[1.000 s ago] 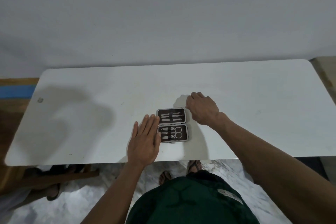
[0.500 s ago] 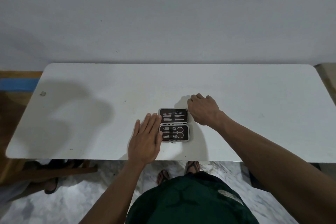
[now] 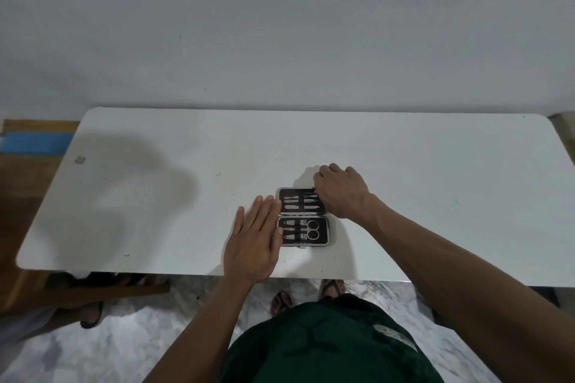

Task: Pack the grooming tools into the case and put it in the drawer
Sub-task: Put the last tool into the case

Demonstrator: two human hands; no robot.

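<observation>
Grey wall (image 3: pixel 280 25) fills the upper half, plain. Below it a white bench (image 3: pixel 435 196) with rounded corners; right end cut off by the frame edge, a broad soft shadow across its left part. Small pale mark near the left edge, too small to identify.

Marble-pattern floor (image 3: pixel 109 351) under the near edge. Brown wooden furniture (image 3: pixel 28 196) with a blue strip at far left, mostly out of frame. Person's dark green garment (image 3: pixel 326 345) bottom centre; sandalled feet partly hidden beneath the bench edge.

Case (image 3: pixel 303 216) lies open and flat on the bench, near the front edge, roughly centre. Two dark-lined halves, one behind the other, silver rim.

Left hand (image 3: pixel 253 242) palm down on the bench just left of the case, fingers straight and close together, tips touching the case's left edge; thumb tip over the near half's rim.

Right hand (image 3: pixel 340 191) curled over the far-right corner of the far half, knuckles up. Fingers tucked under; whether they pinch the rim or a tool cannot be told.

Far half: slim metal tools (image 3: pixel 300 202) in rows, right ends hidden by the hand. Near half: scissors (image 3: pixel 311 230) with round loops, other small pieces under a strap, kinds unclear.
</observation>
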